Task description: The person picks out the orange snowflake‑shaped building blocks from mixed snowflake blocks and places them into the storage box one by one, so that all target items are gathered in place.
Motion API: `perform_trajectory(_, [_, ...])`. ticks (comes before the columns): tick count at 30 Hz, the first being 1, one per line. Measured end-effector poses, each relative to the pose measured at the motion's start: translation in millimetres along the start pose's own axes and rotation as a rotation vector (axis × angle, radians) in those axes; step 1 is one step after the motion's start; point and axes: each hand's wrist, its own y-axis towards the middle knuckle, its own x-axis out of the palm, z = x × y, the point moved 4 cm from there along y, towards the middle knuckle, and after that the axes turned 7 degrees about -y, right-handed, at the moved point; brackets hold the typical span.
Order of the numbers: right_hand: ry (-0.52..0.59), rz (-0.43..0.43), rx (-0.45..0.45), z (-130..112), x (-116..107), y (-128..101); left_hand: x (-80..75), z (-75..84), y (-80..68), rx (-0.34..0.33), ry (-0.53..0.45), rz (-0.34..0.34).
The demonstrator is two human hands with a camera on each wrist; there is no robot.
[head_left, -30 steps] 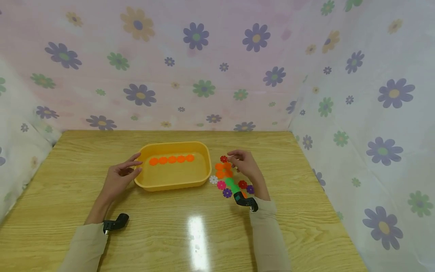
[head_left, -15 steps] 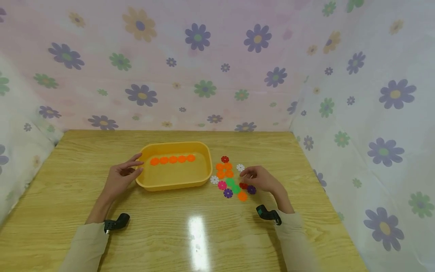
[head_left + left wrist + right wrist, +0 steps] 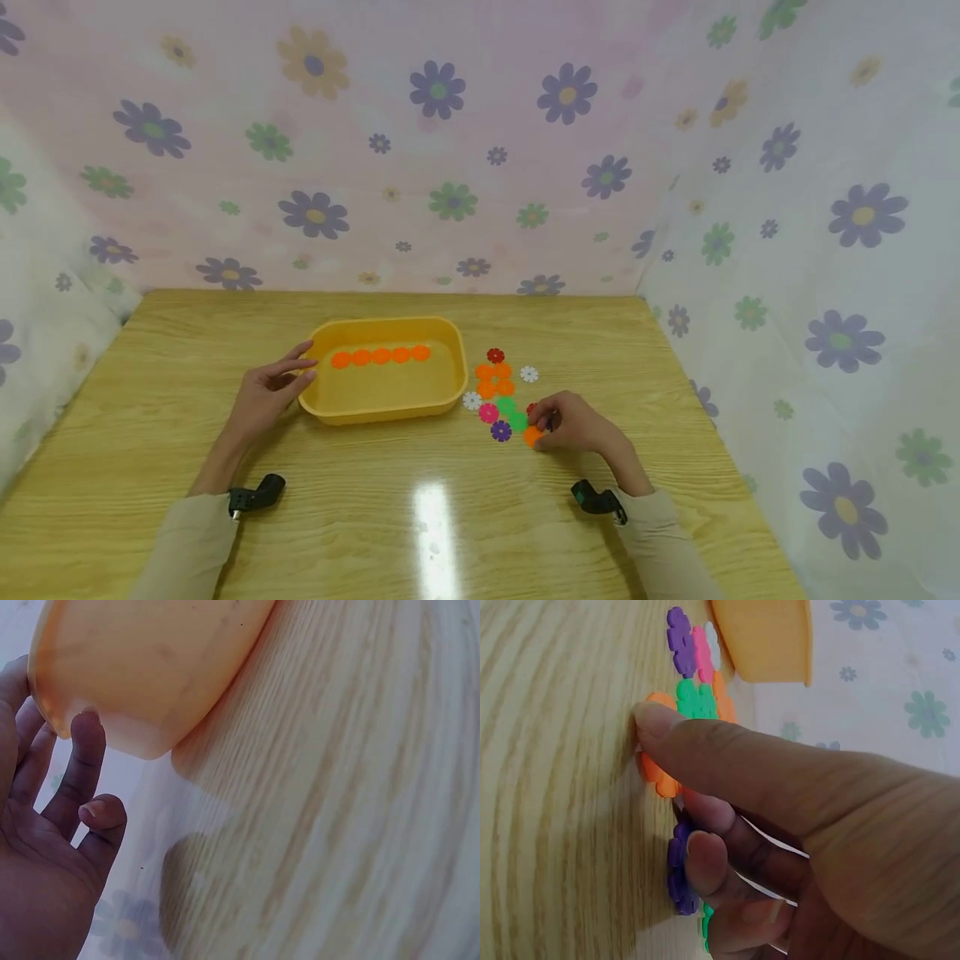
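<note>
We have our right hand (image 3: 576, 423) low on the wooden surface (image 3: 420, 517), at the near edge of a loose cluster of flower-shaped plastic discs, and its fingers (image 3: 705, 754) are closing on an orange disc (image 3: 532, 436): the right wrist view shows the thumb tip pressed down at the disc's edge with the other fingers curled in beneath, so the piece is pinched where it lies flat and, as far as we can judge, not yet lifted. A purple disc (image 3: 679, 874) lies just under those curled fingers, touching them or nearly so. Other discs sit close by, green (image 3: 512, 412), pink (image 3: 489, 412), a second purple disc (image 3: 501, 431), white and red, with a small bunch of orange ones farther back. Our left hand (image 3: 264, 395) rests at the left end of the yellow tray (image 3: 450, 367), fingers straight and relaxed with the tips against its outer wall, which looks like steadying rather than gripping. Inside the tray a row of orange discs (image 3: 380, 356) lies along the far side, edge to edge.
</note>
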Motion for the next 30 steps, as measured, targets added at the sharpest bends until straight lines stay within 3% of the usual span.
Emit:
perform_trajectory(17, [0.01, 0.041, 0.058, 2.0, 1.0, 1.2, -0.7, -2.5, 0.9, -0.012, -0.014, 0.012])
perform_trajectory(30, [-0.044, 0.058, 0.016, -0.4, 0.8, -0.3, -0.4, -2.4, -0.1, 0.006, -0.017, 0.013])
